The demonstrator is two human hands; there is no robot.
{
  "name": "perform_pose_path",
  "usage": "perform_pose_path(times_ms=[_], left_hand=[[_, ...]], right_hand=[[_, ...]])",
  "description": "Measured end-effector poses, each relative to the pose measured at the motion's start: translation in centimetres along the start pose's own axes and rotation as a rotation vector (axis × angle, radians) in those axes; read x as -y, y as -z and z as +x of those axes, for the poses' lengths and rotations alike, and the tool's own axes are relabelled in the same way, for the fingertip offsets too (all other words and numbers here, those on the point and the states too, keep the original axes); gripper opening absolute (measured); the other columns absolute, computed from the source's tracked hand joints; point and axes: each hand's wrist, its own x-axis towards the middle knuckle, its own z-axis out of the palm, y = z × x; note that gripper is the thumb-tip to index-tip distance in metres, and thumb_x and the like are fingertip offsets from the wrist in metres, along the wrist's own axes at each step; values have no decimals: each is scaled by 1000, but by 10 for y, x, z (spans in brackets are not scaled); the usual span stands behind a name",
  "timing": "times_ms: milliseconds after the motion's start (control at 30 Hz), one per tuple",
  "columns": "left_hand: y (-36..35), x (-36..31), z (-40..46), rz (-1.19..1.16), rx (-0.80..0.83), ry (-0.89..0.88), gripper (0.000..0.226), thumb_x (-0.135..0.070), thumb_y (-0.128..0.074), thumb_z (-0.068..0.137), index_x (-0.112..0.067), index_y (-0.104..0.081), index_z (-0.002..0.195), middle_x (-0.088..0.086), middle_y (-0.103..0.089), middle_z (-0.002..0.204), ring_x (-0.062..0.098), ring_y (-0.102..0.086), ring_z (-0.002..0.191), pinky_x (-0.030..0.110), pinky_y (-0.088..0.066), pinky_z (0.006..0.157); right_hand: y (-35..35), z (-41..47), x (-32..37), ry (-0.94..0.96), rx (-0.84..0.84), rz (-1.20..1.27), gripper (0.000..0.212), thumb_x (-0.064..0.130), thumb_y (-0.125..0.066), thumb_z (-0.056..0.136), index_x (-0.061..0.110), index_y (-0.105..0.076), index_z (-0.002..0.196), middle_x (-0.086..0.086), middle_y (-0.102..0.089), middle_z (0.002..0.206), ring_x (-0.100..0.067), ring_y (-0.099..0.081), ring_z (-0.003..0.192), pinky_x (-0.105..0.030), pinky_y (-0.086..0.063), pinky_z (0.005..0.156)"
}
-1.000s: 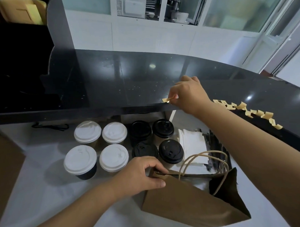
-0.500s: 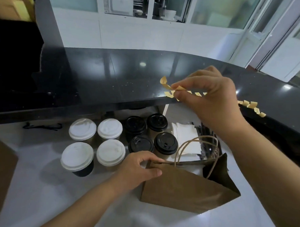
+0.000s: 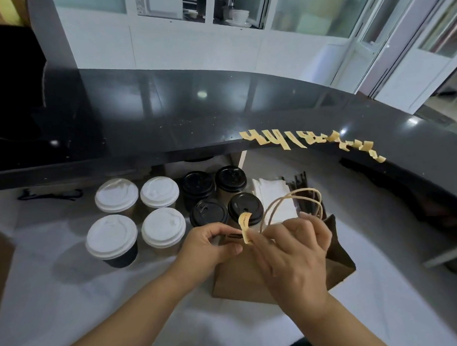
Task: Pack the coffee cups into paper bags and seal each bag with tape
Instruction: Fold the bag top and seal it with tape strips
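Note:
A brown paper bag [image 3: 241, 281] with twine handles [image 3: 290, 204] stands on the white table. My left hand [image 3: 212, 247] pinches the bag's folded top edge. My right hand [image 3: 295, 253] holds a short curled strip of tan tape [image 3: 245, 228] at its fingertips, right above that fold. Behind the bag stand several coffee cups with white lids [image 3: 113, 236] and several with black lids [image 3: 245, 207]. More tan tape strips [image 3: 311, 141] hang in a row from the edge of the black counter.
The black counter [image 3: 168, 118] overhangs the back of the white table [image 3: 58, 295]. White napkins [image 3: 272, 194] and dark stirrers [image 3: 303, 183] lie behind the bag. A brown cardboard edge [image 3: 0, 258] shows at the far left.
My right hand pulled one tape strip off the counter edge and brought it down to the bag's top. My left hand kept its hold on the fold.

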Motion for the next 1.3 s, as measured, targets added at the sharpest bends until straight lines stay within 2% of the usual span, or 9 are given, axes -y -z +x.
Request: perform_pose_path(times_ms=[200, 400, 500, 567, 733, 900, 1000, 1133, 1300], left_hand=[[-3, 3, 1, -34, -21, 25, 20, -12, -81, 63, -27, -74, 74, -3, -71, 80, 11, -63, 83, 40, -51, 88], [-3, 3, 1, -73, -33, 56, 14, -18, -78, 59, -25, -72, 69, -2, -70, 75, 11, -61, 79, 34, -51, 79], [-4, 4, 3, -108, -37, 58, 22, -2, -81, 65, -21, -70, 64, -4, -68, 69, 7, -60, 70, 22, -50, 68], [-5, 3, 4, -134, -39, 52, 24, 7, -76, 69, -15, -66, 66, -5, -66, 66, 4, -58, 65, 17, -48, 63], [-5, 1, 4, -158, -28, 41, 24, 8, -75, 69, -13, -65, 65, -2, -66, 67, 4, -59, 65, 17, -49, 63], [-5, 2, 5, -174, -22, 49, 28, 8, -75, 69, -18, -67, 61, 3, -67, 70, 6, -60, 67, 18, -51, 64], [-3, 2, 5, -163, -3, 44, 31, 9, -72, 73, -20, -68, 62, 4, -67, 73, 9, -60, 70, 21, -52, 68], [3, 0, 4, -73, 72, -2, 23, 5, -67, 80, -17, -69, 72, 4, -68, 78, 11, -61, 77, 25, -49, 73], [12, -9, 7, 65, 71, -81, 20, 6, -69, 78, -15, -70, 76, 2, -71, 77, 9, -64, 75, 21, -52, 72]], right_hand=[[-13, -4, 2, 18, -52, -22, 13, 28, -44, 99, 25, -54, 106, 10, -44, 93, -15, -47, 93, -44, -37, 93], [-15, -7, 3, 59, -37, -8, 31, 23, -26, 106, 15, -55, 105, 4, -46, 92, -18, -47, 86, -35, -36, 88], [-15, -5, 2, 57, -15, 21, 31, 24, -25, 106, 15, -55, 106, 5, -45, 93, -17, -46, 88, -32, -35, 89], [-13, -4, 3, 55, -12, 30, 26, 26, -26, 106, 17, -50, 108, 6, -42, 94, -17, -46, 89, -42, -36, 89], [-10, -9, 0, 98, 9, -88, 18, 24, -39, 101, 18, -55, 108, 7, -52, 90, -18, -48, 89, -37, -30, 101], [-7, -6, 5, 52, 43, -20, 31, 11, -38, 93, 15, -69, 89, 5, -56, 85, -18, -50, 84, -44, -41, 78], [-14, -8, 6, -1, 70, -19, 23, 27, -33, 103, 21, -55, 103, 7, -47, 91, -18, -47, 87, -43, -43, 77], [-11, -6, 7, -15, 92, -74, 13, 27, -56, 89, 21, -65, 97, 4, -60, 80, -24, -55, 80, -44, -50, 69], [-8, -4, 7, 3, 116, -115, 18, 29, -61, 87, 19, -73, 93, 4, -63, 78, -22, -53, 75, -38, -43, 64]])
